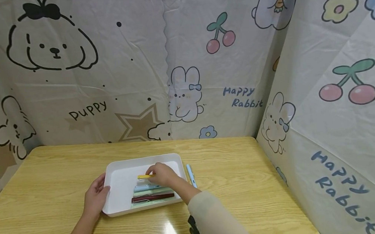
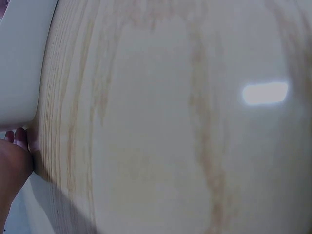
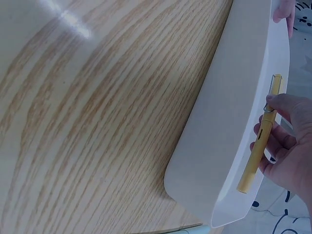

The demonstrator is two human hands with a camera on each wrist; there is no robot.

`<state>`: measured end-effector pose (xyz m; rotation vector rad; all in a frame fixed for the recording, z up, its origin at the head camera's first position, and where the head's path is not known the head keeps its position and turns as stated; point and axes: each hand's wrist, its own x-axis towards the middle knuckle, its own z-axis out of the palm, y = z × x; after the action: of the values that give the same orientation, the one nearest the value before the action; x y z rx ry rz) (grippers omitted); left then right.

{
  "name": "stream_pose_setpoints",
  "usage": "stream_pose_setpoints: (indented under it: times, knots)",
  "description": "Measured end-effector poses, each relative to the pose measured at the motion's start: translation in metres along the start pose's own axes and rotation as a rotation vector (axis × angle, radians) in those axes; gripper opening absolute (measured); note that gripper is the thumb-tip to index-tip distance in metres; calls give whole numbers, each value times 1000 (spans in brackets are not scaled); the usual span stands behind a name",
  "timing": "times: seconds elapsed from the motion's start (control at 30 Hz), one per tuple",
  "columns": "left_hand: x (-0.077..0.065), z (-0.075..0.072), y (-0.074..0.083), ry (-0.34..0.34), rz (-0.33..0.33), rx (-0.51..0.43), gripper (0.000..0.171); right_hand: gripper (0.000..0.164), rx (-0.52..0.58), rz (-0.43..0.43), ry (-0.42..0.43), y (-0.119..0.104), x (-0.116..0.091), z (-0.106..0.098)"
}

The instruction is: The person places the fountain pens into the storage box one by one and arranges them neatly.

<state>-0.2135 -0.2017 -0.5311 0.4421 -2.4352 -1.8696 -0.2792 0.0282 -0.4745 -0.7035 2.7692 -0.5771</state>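
Note:
My right hand (image 1: pixel 163 175) pinches a yellow pen (image 3: pixel 262 134) with a wire clip, thumb on one side and fingers on the other, above the white tray (image 1: pixel 118 186). Against the tray's left end, my left hand (image 1: pixel 95 195) grips the wall near the rim. Inside the tray, a light blue pen (image 1: pixel 143 188), a pale green pen (image 1: pixel 144 193) and a dark maroon pen (image 1: pixel 152 198) lie side by side toward the near wall. More pale green shows beside the maroon one, partly hidden. The left wrist view catches only part of the left hand (image 2: pixel 14 158) by the tray's corner.
Another light blue pen (image 1: pixel 191 176) lies on the wooden table (image 1: pixel 230 187), just right of the tray. Printed cloth (image 1: pixel 149 61) hangs behind the table and along its sides. A black object (image 1: pixel 193 228) shows beneath the right sleeve.

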Motion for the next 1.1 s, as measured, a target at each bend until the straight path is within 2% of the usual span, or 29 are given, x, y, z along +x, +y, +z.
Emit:
stream_pose_setpoints:
  times: [0.4,0.67,1.1]
  knots:
    - [1,-1,-1,6,5,-1,55,21,-42,5,13,-2,3,8]
    - [0,-1,0,12,9,-14,55,22,-36,-26,0,-1,3,12]
    - [0,0,1,6,3,-11,55,21,-33,-23,-10,-1,5,15]
